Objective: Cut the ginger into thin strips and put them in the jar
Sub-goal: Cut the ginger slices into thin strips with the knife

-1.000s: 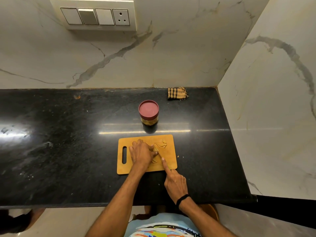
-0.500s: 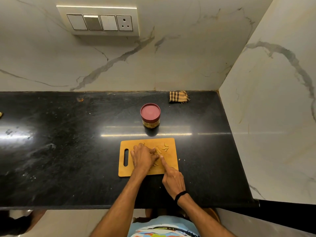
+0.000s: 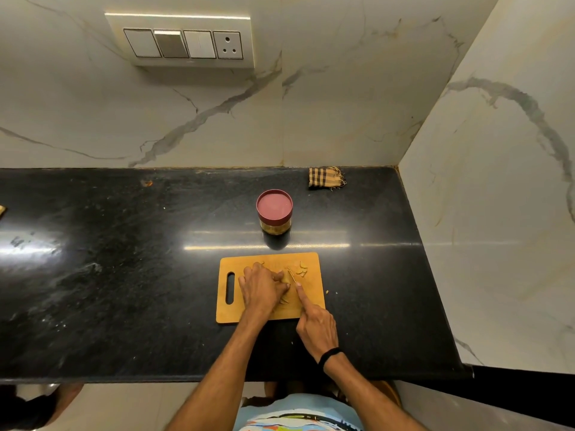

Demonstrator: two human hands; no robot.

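Head view — pale curled ginger slices (image 3: 301, 270), left hand (image 3: 261, 287) fingers clamped on ginger chunk (image 3: 284, 276), right hand (image 3: 317, 328) gripping knife (image 3: 291, 275)

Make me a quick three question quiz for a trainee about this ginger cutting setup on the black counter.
1. True or false: the small clear jar beyond the rectangular wooden cutting board has its round red lid on.
2. Multiple choice: what does the right hand grip? A a spoon; B the thin knife; C the jar.
3. Short answer: where do the cut pale ginger slices lie relative to the left hand?
Key: 1 true. 2 B. 3 On the board, to its right, past the knife blade; the left hand itself pins the uncut ginger piece.
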